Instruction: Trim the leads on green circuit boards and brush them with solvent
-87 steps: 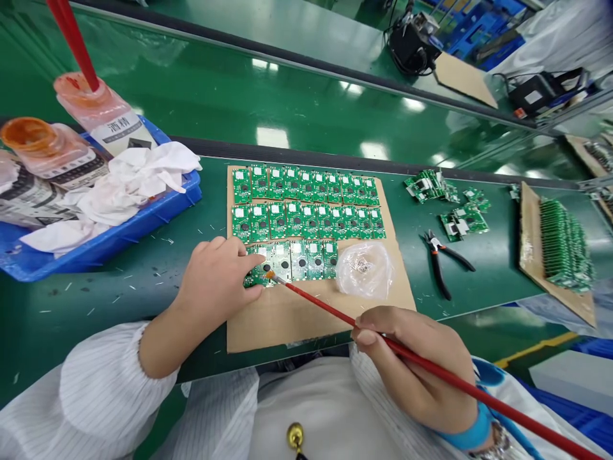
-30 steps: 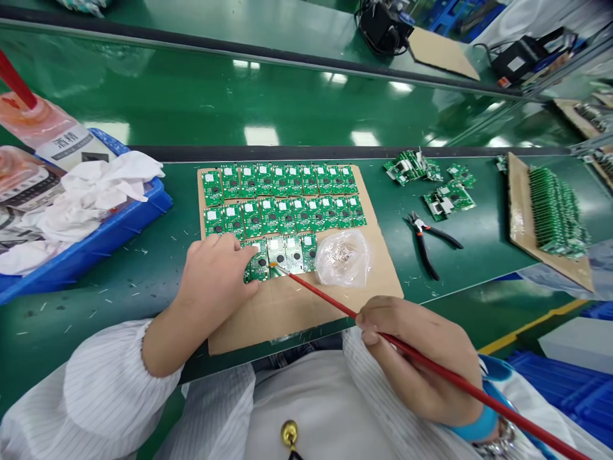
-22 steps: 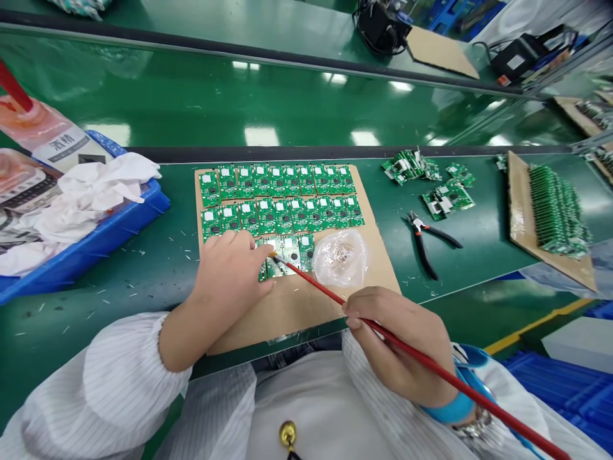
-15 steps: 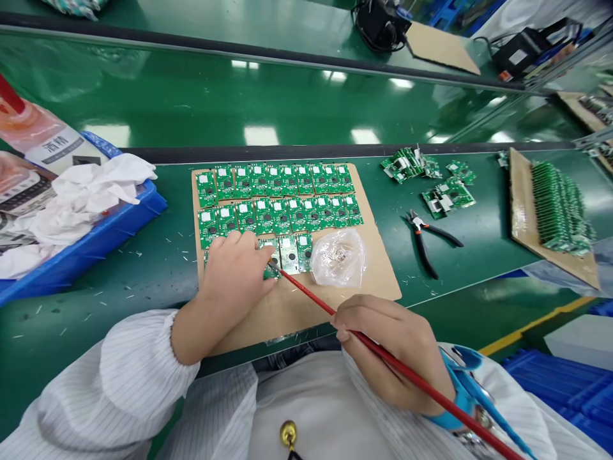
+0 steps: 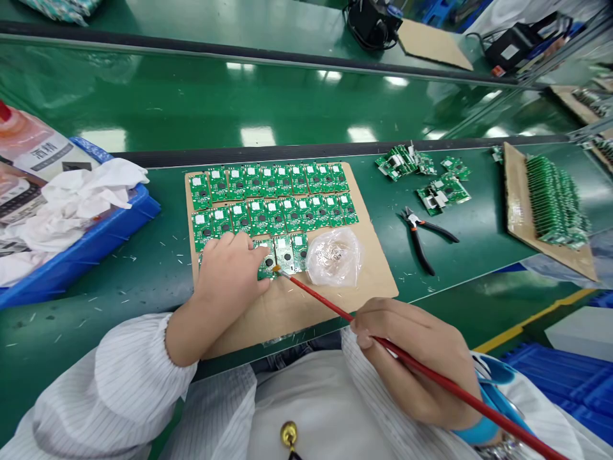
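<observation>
Small green circuit boards lie in rows on a brown cardboard sheet. My left hand rests curled on the left end of the nearest row, fingers pressing down on a board. My right hand is closed on a long red brush. The brush's pale tip touches the lower edge of the board right of my left fingers. A crumpled clear plastic bag with tiny metal parts lies on the cardboard, right of that row.
A blue tray at the left holds white rags and orange-stained bottles. Black pliers and loose boards lie to the right. Another cardboard with stacked boards sits far right. A green conveyor belt runs behind.
The view has drifted a little. My left hand slid right along the nearest row, covering more boards, and the brush tip followed, staying at the board edge beside my fingers.
</observation>
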Demonstrator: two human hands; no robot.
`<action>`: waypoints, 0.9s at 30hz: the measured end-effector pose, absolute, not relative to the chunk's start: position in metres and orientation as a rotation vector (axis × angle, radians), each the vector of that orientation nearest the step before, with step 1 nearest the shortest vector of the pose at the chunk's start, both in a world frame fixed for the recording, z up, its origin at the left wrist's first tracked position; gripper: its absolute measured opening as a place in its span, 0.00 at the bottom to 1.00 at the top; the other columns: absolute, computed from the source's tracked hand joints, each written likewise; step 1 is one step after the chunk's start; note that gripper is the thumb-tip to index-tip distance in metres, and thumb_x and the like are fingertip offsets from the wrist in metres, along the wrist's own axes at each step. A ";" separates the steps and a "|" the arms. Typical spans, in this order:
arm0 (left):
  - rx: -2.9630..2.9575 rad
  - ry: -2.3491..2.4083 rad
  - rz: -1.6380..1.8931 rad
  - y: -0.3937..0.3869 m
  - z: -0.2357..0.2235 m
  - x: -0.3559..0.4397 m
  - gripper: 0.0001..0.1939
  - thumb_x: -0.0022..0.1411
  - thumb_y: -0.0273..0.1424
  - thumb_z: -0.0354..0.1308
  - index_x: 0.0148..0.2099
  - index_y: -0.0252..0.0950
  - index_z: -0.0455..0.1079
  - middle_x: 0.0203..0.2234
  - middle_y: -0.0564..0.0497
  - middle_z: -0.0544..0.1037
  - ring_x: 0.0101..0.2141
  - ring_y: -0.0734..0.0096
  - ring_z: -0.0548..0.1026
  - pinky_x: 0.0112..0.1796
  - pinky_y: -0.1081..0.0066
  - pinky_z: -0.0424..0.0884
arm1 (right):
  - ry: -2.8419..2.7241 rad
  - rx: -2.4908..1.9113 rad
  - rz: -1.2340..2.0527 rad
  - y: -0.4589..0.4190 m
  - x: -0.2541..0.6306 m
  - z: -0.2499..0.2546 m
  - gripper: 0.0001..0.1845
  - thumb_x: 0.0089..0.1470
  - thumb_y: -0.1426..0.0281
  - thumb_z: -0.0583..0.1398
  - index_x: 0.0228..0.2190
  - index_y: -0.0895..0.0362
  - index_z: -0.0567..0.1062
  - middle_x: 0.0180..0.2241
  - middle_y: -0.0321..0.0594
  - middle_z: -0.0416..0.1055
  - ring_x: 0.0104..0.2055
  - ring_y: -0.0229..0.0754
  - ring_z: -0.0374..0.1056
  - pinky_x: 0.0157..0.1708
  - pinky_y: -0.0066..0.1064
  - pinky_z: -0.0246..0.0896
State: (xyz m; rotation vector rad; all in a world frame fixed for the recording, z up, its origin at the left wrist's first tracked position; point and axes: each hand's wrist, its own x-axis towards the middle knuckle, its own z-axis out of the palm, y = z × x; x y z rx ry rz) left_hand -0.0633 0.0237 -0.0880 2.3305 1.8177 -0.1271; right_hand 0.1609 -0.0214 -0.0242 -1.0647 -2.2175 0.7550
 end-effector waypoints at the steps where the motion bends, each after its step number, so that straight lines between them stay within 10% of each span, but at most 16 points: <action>1: 2.329 1.816 -0.132 0.024 -0.088 -0.063 0.16 0.52 0.38 0.58 0.43 0.42 0.75 0.35 0.46 0.74 0.37 0.55 0.70 0.33 0.61 0.60 | -2.213 -1.068 0.735 -0.021 0.162 -0.023 0.09 0.51 0.81 0.53 0.29 0.55 0.68 0.24 0.36 0.69 0.27 0.35 0.67 0.27 0.26 0.66; 27: 2.335 1.806 -0.096 0.032 -0.085 -0.038 0.16 0.50 0.34 0.58 0.43 0.39 0.75 0.34 0.44 0.74 0.38 0.54 0.70 0.36 0.60 0.61 | -2.219 -1.135 0.743 -0.018 0.171 -0.029 0.09 0.53 0.80 0.52 0.29 0.55 0.69 0.24 0.37 0.69 0.25 0.35 0.66 0.25 0.26 0.64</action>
